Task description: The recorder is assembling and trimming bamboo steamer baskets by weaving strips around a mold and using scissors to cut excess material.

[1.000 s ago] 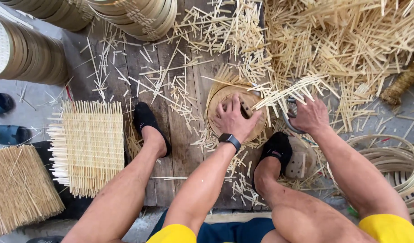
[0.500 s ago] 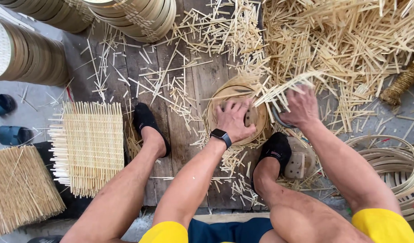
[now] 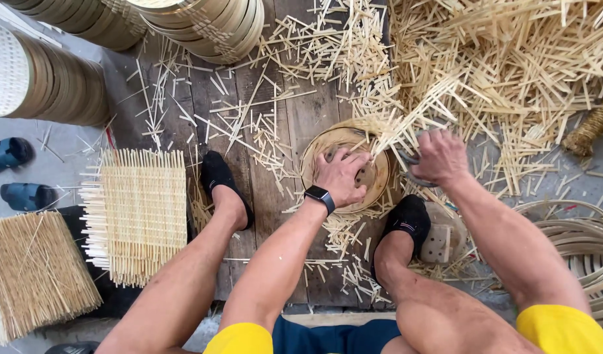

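Left hand [image 3: 341,176] pressed flat on round basket [image 3: 314,154] at floor centre, right hand [image 3: 439,157] just right of it clenched around dark tool [image 3: 409,177], loose splints [image 3: 406,124] fanning far-right from rim.

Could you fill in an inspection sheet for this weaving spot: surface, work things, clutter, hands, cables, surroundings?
Surface: worn wooden planks on the ground.
Work things: round bamboo tray between the feet; a bundle of bamboo strips fans out from it.
Clutter: loose bamboo sticks heaped at upper right.
Hands: left hand presses inside the tray; right hand grips a dark curved tool, kind unclear.
Cables: nothing seen.
Surroundings: woven mat, stacked round frames, blue sandals, coiled hoops.
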